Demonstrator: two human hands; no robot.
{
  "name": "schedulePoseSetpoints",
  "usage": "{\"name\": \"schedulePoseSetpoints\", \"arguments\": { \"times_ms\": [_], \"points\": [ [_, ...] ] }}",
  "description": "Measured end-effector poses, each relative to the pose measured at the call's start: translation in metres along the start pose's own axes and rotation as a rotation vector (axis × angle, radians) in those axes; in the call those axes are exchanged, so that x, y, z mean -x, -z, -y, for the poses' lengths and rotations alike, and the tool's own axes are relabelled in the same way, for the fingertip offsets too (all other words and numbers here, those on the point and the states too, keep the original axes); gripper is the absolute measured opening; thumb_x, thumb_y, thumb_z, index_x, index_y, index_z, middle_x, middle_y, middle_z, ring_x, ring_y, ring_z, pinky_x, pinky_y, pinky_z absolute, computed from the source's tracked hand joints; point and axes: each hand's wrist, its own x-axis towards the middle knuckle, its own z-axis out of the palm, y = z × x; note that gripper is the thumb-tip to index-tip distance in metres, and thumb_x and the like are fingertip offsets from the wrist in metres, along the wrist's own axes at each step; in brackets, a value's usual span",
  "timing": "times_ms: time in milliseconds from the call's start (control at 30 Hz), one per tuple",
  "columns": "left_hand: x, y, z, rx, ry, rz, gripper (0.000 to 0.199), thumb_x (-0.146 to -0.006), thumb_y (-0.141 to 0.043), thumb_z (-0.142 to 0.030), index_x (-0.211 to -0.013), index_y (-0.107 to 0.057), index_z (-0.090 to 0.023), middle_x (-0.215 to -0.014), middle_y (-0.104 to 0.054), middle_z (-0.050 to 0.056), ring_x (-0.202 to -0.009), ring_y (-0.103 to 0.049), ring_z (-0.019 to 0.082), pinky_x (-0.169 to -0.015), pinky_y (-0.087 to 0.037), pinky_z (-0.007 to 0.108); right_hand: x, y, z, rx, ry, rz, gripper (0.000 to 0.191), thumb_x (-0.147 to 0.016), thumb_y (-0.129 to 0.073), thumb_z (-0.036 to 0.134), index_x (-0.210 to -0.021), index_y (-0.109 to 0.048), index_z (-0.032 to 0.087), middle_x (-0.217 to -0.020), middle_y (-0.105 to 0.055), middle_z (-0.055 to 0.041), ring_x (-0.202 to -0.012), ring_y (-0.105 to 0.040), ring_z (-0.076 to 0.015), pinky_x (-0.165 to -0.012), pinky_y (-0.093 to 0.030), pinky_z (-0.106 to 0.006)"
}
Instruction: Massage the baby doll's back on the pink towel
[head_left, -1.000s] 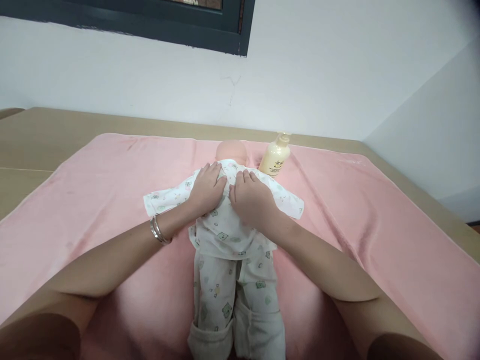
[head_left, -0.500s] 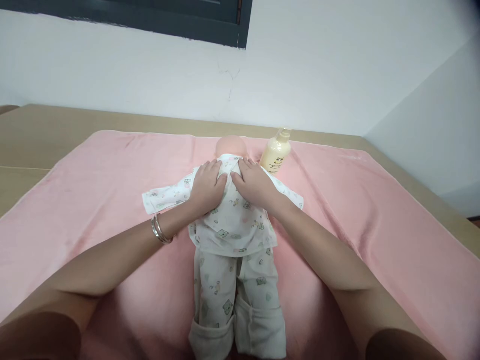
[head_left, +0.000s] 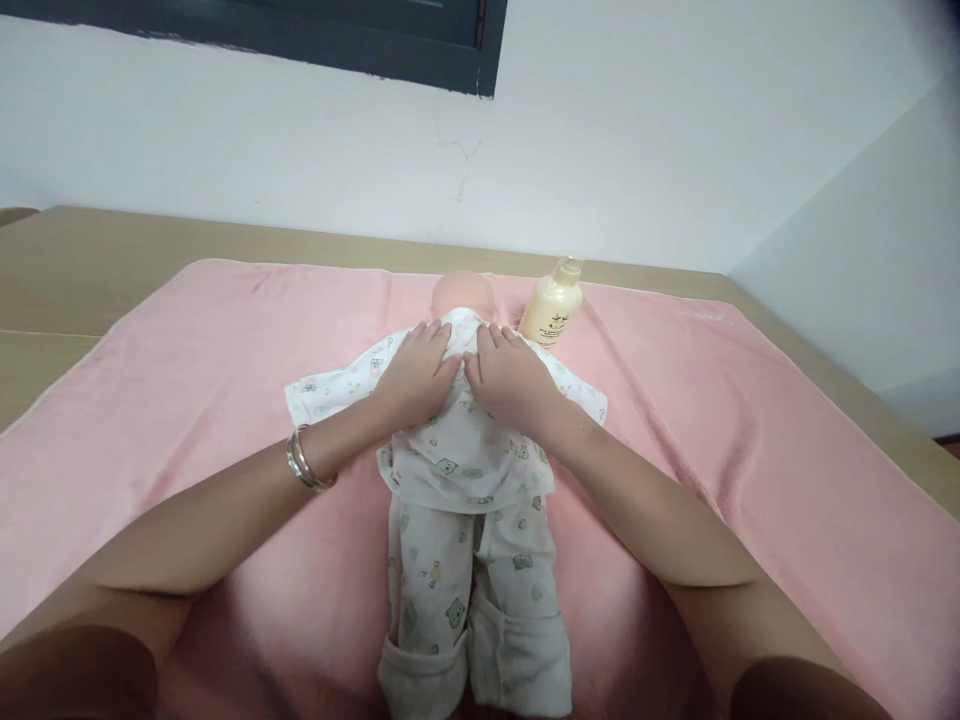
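Observation:
A baby doll lies on a pink blanket, its bald head pointing away from me. It seems to be face down, since no face shows. It wears a white printed top and matching trousers with turned-up cuffs. Flat on the left of its upper back rests my left hand, fingers stretched toward the shoulder. My right hand lies open on the right side of the upper back. Both thumbs point inward, their tips nearly touching at the middle. Beneath the palms the cloth is hidden.
Just right of the doll's head, a cream-yellow pump bottle stands on the blanket. A wooden table shows around the blanket's edges. Behind it rises a white wall with a dark frame at the upper left.
My hands have slid slightly inward on the doll's back, bringing the thumbs closer together. The doll and the bottle have stayed in place.

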Motion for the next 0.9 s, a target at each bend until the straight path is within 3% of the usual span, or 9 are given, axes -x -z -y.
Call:
{"name": "schedulePoseSetpoints", "arguments": {
  "times_ms": [133,233,433,567,733,800,900],
  "points": [
    [-0.013,-0.002,0.012,0.141,0.096,-0.060,0.059,-0.101,-0.021,-0.038,-0.144,-0.051,-0.011,-0.154,-0.051,0.014,-0.145,-0.045,0.024,-0.125,-0.032,0.045,0.010,0.007,0.006,0.024,0.015,0.022,0.062,-0.104,-0.026,0.031,-0.149,-0.038,-0.010,-0.153,-0.044,-0.0311,-0.146,-0.040,-0.0393,-0.119,-0.035,-0.050],
    [-0.004,-0.007,0.005,0.074,0.092,-0.082,0.060,-0.100,-0.026,-0.041,-0.145,-0.048,-0.007,-0.156,-0.047,0.018,-0.149,-0.039,0.029,-0.126,-0.029,0.051,0.001,0.009,-0.004,-0.049,0.020,0.050,0.059,-0.103,-0.028,0.033,-0.146,-0.044,-0.005,-0.152,-0.047,-0.0272,-0.143,-0.045,-0.0369,-0.117,-0.037,-0.047],
    [0.022,-0.010,-0.017,-0.036,0.011,-0.085,0.064,-0.100,-0.027,-0.037,-0.148,-0.041,0.003,-0.161,-0.035,0.025,-0.155,-0.026,0.035,-0.127,-0.025,0.055,-0.020,0.000,-0.022,-0.137,0.017,0.089,0.067,-0.104,-0.026,0.042,-0.154,-0.033,-0.002,-0.160,-0.037,-0.0250,-0.152,-0.033,-0.0334,-0.124,-0.026,-0.049],
    [0.011,-0.006,-0.009,-0.008,0.043,-0.048,0.061,-0.099,-0.026,-0.033,-0.148,-0.044,-0.001,-0.160,-0.039,0.022,-0.154,-0.030,0.032,-0.128,-0.026,0.052,-0.009,-0.002,-0.007,-0.056,-0.047,0.041,0.065,-0.104,-0.025,0.036,-0.152,-0.034,-0.007,-0.155,-0.043,-0.0285,-0.148,-0.038,-0.0367,-0.123,-0.027,-0.050],
    [-0.007,-0.004,0.005,0.013,0.146,-0.041,0.059,-0.097,-0.030,-0.036,-0.145,-0.048,-0.006,-0.157,-0.044,0.019,-0.151,-0.037,0.030,-0.126,-0.030,0.050,-0.001,0.005,0.000,-0.070,-0.008,0.018,0.061,-0.104,-0.027,0.036,-0.145,-0.044,-0.005,-0.148,-0.051,-0.0278,-0.142,-0.045,-0.0375,-0.119,-0.033,-0.050],
    [-0.004,-0.006,0.004,-0.022,0.121,-0.067,0.059,-0.097,-0.030,-0.034,-0.143,-0.049,-0.004,-0.156,-0.045,0.021,-0.150,-0.038,0.032,-0.125,-0.031,0.053,-0.006,0.006,-0.007,-0.123,0.006,0.032,0.058,-0.104,-0.028,0.038,-0.140,-0.051,-0.001,-0.144,-0.056,-0.0259,-0.138,-0.050,-0.0362,-0.117,-0.036,-0.049],
    [0.008,-0.012,-0.003,-0.075,0.032,-0.125,0.058,-0.097,-0.030,-0.032,-0.143,-0.048,-0.001,-0.154,-0.046,0.024,-0.150,-0.036,0.034,-0.125,-0.029,0.056,-0.017,0.004,-0.017,-0.205,0.003,0.045,0.061,-0.104,-0.027,0.043,-0.144,-0.047,0.001,-0.150,-0.051,-0.0239,-0.143,-0.045,-0.0338,-0.120,-0.033,-0.049]
  ]
}}
